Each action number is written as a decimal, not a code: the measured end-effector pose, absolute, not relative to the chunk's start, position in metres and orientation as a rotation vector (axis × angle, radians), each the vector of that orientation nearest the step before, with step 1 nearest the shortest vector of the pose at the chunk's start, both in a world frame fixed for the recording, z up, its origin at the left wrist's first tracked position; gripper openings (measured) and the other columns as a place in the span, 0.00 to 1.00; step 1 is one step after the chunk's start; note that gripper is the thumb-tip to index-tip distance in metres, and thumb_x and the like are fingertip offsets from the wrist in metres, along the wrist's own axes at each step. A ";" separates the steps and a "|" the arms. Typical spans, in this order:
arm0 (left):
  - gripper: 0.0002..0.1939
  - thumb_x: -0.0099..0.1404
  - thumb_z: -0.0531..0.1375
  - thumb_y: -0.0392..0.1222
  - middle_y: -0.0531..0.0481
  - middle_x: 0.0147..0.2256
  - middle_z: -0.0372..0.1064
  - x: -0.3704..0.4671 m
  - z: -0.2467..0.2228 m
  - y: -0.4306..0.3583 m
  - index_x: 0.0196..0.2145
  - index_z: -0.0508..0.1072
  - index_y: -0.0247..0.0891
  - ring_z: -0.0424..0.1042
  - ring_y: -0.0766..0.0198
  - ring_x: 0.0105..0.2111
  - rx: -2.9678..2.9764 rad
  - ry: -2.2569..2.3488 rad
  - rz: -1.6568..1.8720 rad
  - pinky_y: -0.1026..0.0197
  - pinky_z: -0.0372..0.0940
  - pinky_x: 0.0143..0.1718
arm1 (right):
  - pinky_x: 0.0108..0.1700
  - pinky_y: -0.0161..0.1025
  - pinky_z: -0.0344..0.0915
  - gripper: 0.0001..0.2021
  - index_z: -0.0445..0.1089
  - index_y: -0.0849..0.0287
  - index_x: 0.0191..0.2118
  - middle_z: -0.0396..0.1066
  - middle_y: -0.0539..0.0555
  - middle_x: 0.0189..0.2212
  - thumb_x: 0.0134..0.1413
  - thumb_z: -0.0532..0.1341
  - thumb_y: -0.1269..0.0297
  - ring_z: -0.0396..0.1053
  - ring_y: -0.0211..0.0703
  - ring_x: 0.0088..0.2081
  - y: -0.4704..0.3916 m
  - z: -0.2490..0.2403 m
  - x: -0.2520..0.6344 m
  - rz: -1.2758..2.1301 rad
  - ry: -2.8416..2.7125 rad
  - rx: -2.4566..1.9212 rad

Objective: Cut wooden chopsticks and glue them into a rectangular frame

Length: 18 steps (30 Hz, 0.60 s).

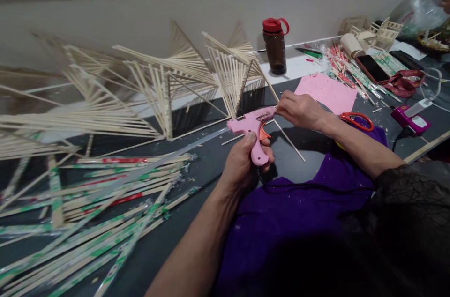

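Observation:
My left hand is wrapped round the handle of a pink glue gun, with a long clear glue stick trailing from its back end to the left. At the gun's nozzle, my right hand is closed in a pinch; what its fingertips hold is hidden. A thin stick of the lattice reaches down to those fingers. Just behind the gun stands a twisted lattice of pale wooden sticks. One loose stick lies below my right hand.
Wrapped chopsticks spread over the left of the table. A red-lidded bottle stands by the wall. At right are pink paper, red-handled scissors, a phone and a magenta box. Purple cloth covers the near edge.

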<state>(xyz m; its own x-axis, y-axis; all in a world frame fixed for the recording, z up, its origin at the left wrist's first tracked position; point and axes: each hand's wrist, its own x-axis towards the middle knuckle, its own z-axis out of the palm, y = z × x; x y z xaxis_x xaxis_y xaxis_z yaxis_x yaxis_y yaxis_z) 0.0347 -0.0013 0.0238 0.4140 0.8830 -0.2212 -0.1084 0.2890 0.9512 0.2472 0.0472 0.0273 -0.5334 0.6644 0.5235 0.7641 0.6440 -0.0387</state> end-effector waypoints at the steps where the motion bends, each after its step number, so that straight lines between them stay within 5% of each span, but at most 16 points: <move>1: 0.25 0.53 0.60 0.64 0.52 0.15 0.68 0.036 0.024 -0.002 0.28 0.68 0.36 0.61 0.68 0.10 1.064 0.919 0.803 0.66 0.54 0.11 | 0.29 0.36 0.57 0.15 0.69 0.62 0.36 0.67 0.55 0.33 0.68 0.47 0.64 0.61 0.38 0.30 0.045 0.029 0.246 -0.310 -2.392 -1.149; 9: 0.25 0.54 0.60 0.64 0.53 0.16 0.69 0.037 0.024 -0.002 0.30 0.67 0.36 0.63 0.68 0.12 1.038 0.976 0.914 0.66 0.57 0.14 | 0.29 0.35 0.55 0.06 0.69 0.62 0.32 0.68 0.54 0.31 0.56 0.55 0.72 0.61 0.37 0.29 0.036 0.040 0.238 -0.064 -2.487 -1.123; 18: 0.25 0.54 0.58 0.64 0.52 0.17 0.69 0.034 0.027 -0.001 0.29 0.67 0.36 0.65 0.66 0.12 1.037 0.889 0.926 0.64 0.57 0.14 | 0.25 0.33 0.61 0.07 0.68 0.58 0.29 0.65 0.46 0.21 0.54 0.62 0.62 0.65 0.34 0.23 0.039 0.082 0.281 0.342 -1.656 -1.150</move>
